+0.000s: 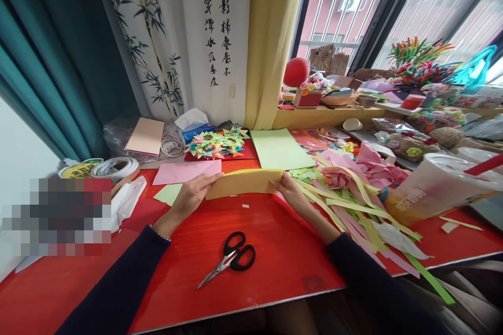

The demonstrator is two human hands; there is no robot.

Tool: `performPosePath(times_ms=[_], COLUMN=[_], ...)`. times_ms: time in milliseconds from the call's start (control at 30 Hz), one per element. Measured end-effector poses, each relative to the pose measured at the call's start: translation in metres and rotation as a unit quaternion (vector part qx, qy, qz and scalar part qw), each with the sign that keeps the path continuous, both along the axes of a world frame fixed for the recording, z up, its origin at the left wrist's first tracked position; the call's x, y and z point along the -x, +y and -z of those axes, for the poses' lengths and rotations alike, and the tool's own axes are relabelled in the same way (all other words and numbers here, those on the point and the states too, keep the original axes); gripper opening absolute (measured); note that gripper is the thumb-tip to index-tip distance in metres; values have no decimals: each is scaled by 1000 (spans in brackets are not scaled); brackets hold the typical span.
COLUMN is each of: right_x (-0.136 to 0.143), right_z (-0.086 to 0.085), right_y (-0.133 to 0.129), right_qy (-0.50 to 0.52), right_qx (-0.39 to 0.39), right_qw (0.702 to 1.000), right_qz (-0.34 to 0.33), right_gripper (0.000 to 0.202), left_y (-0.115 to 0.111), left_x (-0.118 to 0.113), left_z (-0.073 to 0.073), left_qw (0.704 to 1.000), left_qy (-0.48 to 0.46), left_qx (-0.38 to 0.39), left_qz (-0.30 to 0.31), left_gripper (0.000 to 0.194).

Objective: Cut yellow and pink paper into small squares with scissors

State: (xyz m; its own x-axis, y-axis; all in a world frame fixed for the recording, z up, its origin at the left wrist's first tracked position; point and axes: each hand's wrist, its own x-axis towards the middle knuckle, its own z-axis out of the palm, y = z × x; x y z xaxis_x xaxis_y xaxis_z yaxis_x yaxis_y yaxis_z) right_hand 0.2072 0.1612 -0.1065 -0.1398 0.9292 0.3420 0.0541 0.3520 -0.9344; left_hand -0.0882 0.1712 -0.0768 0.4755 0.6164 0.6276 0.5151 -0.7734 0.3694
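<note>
Dark sleeves (122,276) crossing table edge (236,309), left fingers (204,181) and right fingers (282,184) gripping yellow paper (244,183), room around scissors (226,260)

— How are the arms pictured?
— A left arm (118,280) and a right arm (379,277), both in dark sleeves, reach forward from the lower corners, angling inward to bare wrists (167,224).
— And the hands?
— The left hand (196,190) and right hand (291,192) are raised nearly level, well apart, each pinching between thumb and fingers.
</note>
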Motion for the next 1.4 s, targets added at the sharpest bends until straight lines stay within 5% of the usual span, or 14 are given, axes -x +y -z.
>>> performPosePath(times_ms=[233,433,600,767,1000,1100,1200,1300,1400], right_x=[-5,-8,-6,-7,-11,-9,-5,-3,-2], right_z=[8,11,6,-8,-23,-23,-22,-20,-19], right_y=[5,6,4,-4,-14,-16,-17,-16,-16], right_qy=[-60,-86,-73,-33,33,49,50,53,58], right_qx=[-3,4,21,62,249,310,323,333,344], right_qw=[998,996,997,997,965,947,943,939,934], right_qz=[-2,9,5,-21,-75,-73,-68,-70,-73], right_gripper=[31,30,32,36,22,13,10,11,12], left_y=[-3,4,12,5,-4,-3,-2,-5,-11], left_x=[-6,-8,-7,-9,-12,-9,-8,-12,-19], left_z=[-2,8,17,6,-8,-7,-5,0,6], left_qw=[994,942,891,861,789,851,957,989,973], left_qy=[-17,-174,-224,-279,-258,-174,-28,132,209], left_qx=[79,282,393,422,557,492,241,66,68], left_qz=[-74,-49,-36,-47,-2,-55,-158,-29,65], left_gripper=[45,75,56,45,46,56,54,38,41])
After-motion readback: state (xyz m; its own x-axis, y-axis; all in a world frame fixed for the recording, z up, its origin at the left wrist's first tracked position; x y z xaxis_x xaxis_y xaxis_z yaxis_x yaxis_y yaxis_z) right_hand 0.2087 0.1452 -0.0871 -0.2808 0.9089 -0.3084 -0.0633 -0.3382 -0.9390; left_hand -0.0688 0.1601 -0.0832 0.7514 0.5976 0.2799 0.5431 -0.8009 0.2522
